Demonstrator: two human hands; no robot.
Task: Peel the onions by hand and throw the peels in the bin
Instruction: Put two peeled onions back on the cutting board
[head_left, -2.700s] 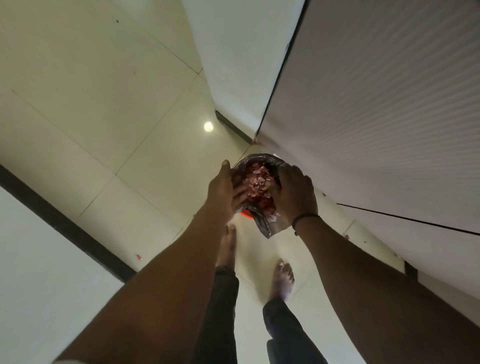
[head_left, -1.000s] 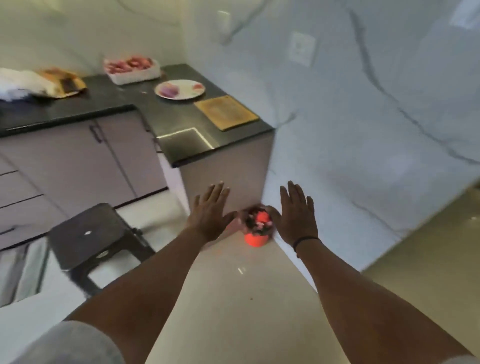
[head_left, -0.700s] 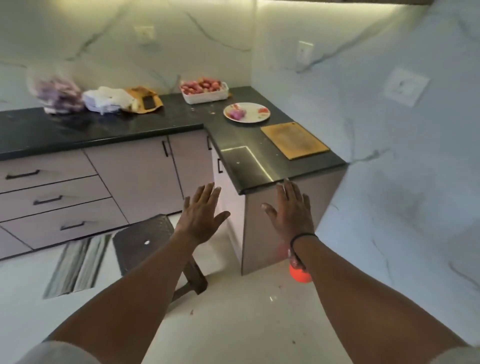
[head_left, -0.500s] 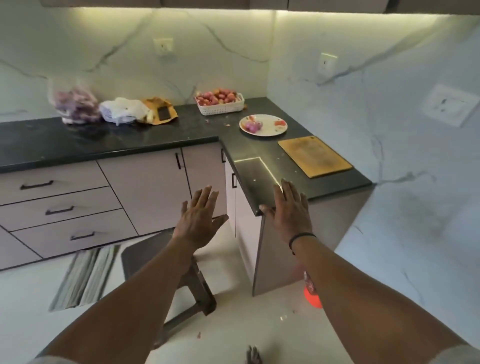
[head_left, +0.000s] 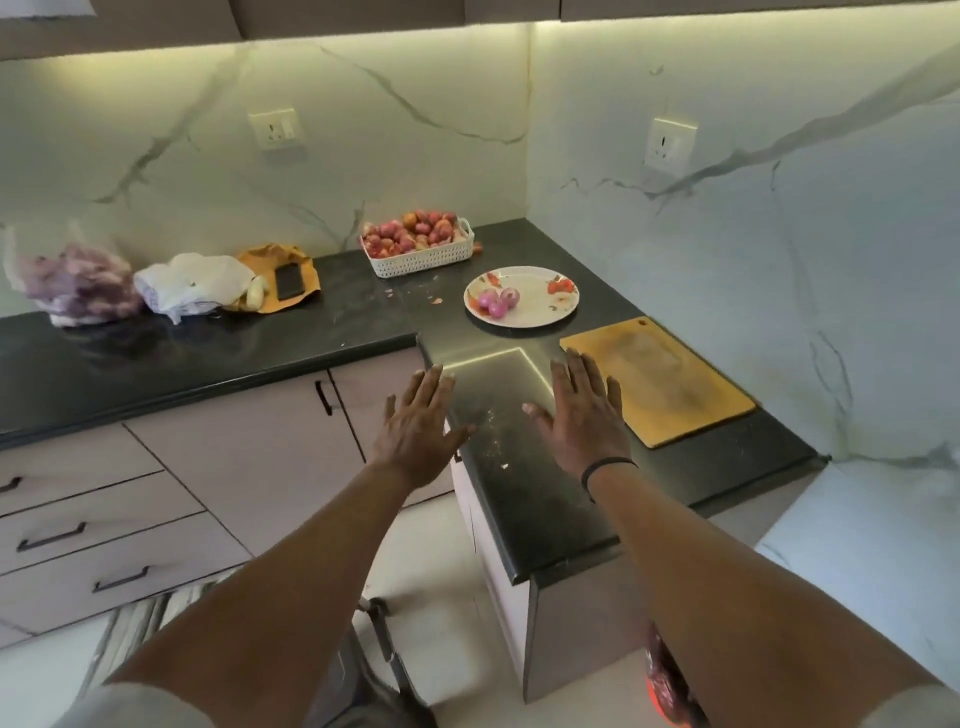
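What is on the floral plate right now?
Three peeled onions sit on the left part of the floral plate; whatever lies beneath them is hidden.

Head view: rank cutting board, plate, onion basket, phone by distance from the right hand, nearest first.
From the right hand:
1. Cutting board, just to its right.
2. Plate, ahead on the counter.
3. Onion basket, behind the plate by the wall.
4. Phone, far left.
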